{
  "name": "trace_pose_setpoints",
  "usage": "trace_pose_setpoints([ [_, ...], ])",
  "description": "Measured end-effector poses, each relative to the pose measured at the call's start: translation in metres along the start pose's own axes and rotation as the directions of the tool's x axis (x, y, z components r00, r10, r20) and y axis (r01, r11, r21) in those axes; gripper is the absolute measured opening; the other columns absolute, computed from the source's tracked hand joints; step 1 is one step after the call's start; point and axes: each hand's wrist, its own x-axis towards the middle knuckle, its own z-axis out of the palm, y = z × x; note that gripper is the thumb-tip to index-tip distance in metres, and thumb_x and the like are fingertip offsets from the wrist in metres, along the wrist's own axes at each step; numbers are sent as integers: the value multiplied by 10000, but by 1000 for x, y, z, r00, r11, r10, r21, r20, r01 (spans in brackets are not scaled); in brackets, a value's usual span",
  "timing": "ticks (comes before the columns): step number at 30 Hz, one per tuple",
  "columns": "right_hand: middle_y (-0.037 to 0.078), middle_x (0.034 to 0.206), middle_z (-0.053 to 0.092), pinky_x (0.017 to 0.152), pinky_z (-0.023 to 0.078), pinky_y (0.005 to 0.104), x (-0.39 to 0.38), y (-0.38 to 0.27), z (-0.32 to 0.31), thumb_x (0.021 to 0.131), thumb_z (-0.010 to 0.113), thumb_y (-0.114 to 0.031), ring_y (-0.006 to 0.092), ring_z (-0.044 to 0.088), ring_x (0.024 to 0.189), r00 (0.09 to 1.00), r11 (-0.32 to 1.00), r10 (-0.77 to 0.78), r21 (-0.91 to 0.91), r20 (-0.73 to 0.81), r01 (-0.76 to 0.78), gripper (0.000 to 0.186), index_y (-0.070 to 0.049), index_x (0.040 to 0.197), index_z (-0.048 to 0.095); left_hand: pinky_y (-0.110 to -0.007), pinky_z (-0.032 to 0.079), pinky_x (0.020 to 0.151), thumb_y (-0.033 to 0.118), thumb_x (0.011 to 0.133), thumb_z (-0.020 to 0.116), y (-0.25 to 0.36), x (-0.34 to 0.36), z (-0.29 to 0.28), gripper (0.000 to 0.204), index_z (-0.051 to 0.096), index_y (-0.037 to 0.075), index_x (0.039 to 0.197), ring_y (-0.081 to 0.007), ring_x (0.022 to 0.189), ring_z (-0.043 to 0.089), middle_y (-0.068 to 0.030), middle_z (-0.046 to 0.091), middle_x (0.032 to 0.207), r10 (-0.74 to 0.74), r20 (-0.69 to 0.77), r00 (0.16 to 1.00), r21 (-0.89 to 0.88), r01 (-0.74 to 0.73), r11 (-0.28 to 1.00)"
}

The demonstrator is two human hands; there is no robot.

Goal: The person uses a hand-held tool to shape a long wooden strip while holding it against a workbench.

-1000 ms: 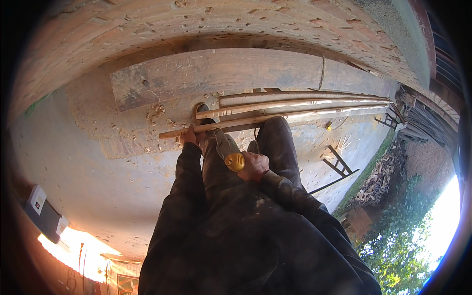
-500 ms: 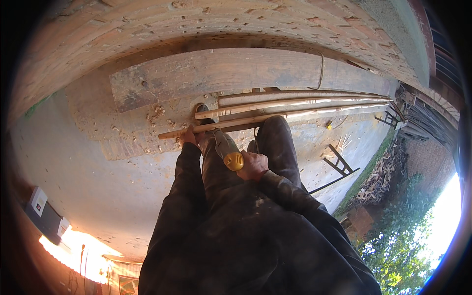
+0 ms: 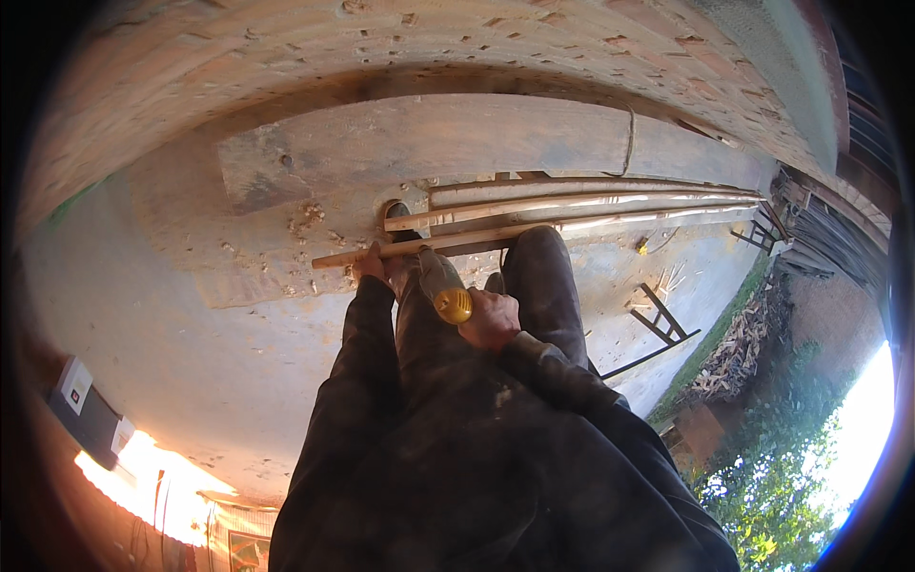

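My left hand (image 3: 373, 264) grips the left end of a long, narrow wooden strip (image 3: 499, 234), which runs across my legs toward the far right. My right hand (image 3: 491, 317) is closed round the rear of a grey and yellow corded power tool (image 3: 448, 297), whose front end meets the underside of the strip just right of my left hand. Just beyond lies a second pale strip (image 3: 496, 209) over my shoe (image 3: 400, 217), with another long board (image 3: 572, 187) behind it. My knee (image 3: 534, 253) is under the near strip.
A wide weathered plank (image 3: 400, 133) lies along a brick wall (image 3: 457, 38). Wood shavings (image 3: 307, 217) are scattered on the concrete floor (image 3: 210, 362). Right are dark metal stands (image 3: 665, 322), a small yellow item (image 3: 641, 245) and a scrap-wood pile (image 3: 729, 353). Left is a white box (image 3: 75, 385).
My hands keep their grip on the strip and the tool. The whole view has shifted slightly rightward, with the tool's end a few pixels higher in the picture.
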Motion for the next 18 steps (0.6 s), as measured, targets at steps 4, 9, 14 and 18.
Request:
trace_pose_setpoints([
  [4,178,892,729,784,542,525,-5,2,0,775,709,-284,396,708,863,999,998,-47,43,9,47,303,-75,984,644,-489,692,690,212,1006,633,3,-1,-5,387,502,-79,1225,-387,867,735,-227,646,1114,14,52,999,-55,-11,998],
  [9,160,838,716,737,550,523,-12,4,-6,796,715,-290,403,703,811,996,996,-86,23,-35,87,273,-90,966,643,-490,692,689,200,1004,630,14,-23,17,417,465,-84,1259,-394,859,732,-231,634,1139,-19,31,999,-65,21,998],
  [14,113,806,702,632,559,479,-24,-4,-14,779,779,-295,349,703,742,981,986,-162,-48,-104,158,268,-123,939,651,-499,689,712,208,1003,636,16,-17,8,449,455,-87,1290,-407,929,719,-237,631,1152,-26,47,999,-70,29,997],
  [18,143,848,715,709,556,509,-41,-11,-30,804,737,-286,389,706,823,990,990,-141,13,-13,141,270,-107,988,653,-504,685,736,233,998,652,16,-13,-1,465,471,-82,1289,-408,978,709,-245,633,1173,31,50,998,-54,-29,998],
])
